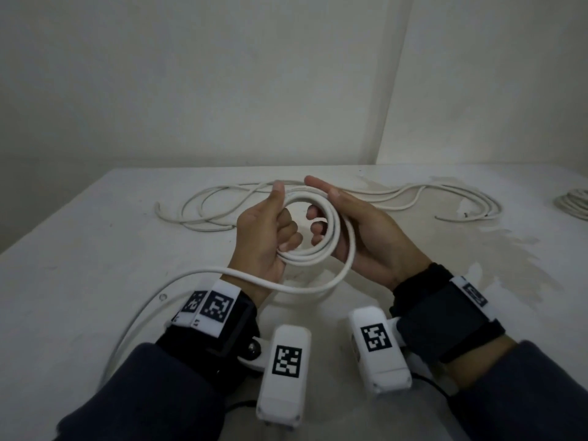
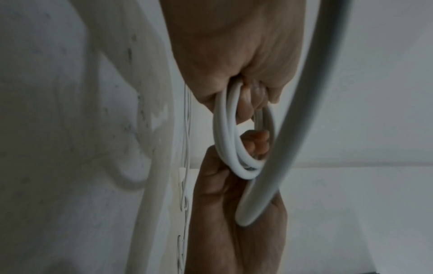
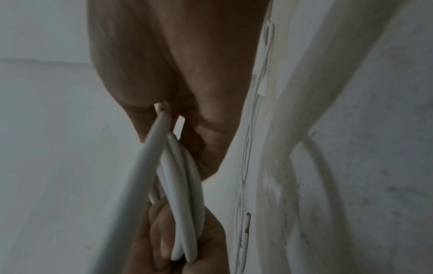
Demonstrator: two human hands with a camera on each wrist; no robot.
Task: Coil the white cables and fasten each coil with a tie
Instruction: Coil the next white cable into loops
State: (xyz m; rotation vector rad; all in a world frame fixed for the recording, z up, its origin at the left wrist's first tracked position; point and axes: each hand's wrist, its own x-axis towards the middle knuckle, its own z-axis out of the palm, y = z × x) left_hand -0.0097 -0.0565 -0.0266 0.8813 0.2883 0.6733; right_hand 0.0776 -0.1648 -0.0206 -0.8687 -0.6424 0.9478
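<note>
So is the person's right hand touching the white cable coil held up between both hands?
Touching. In the head view the right hand cups the white cable coil, fingertips poking through its centre; the right wrist view shows the strands against the fingers.

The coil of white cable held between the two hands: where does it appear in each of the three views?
Head view: the coil is at centre, between the left hand and the right hand.
Left wrist view: the coil is at centre, seen edge-on.
Right wrist view: the coil is at lower centre.
Shared landmark: the loose cable tail leaving the coil.
</note>
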